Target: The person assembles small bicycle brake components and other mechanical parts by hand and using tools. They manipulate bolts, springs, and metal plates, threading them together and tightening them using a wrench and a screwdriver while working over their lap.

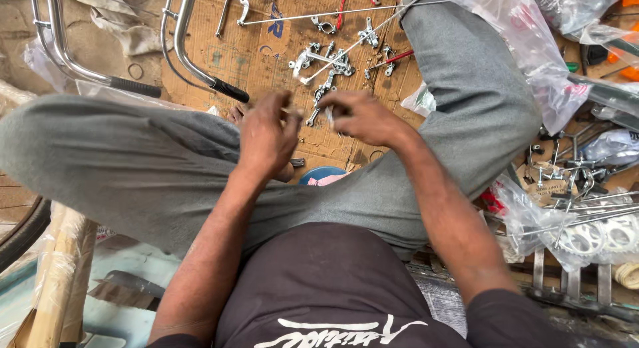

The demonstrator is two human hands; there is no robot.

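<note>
My left hand (266, 134) and my right hand (359, 117) meet above my crossed legs in grey trousers (120, 162). Both pinch a small shiny metal part (327, 112) between the fingertips; its exact shape is blurred. Just beyond the hands, several chrome bicycle brake parts (326, 60) lie on a sheet of brown cardboard (246, 55).
Chrome handlebars with black grips (200, 68) lie at the upper left. Clear plastic bags (526, 42) and more metal parts, including chainrings (599, 236), are piled at the right. Long thin rods (346, 12) cross the cardboard. A tyre edge (23, 231) shows at the left.
</note>
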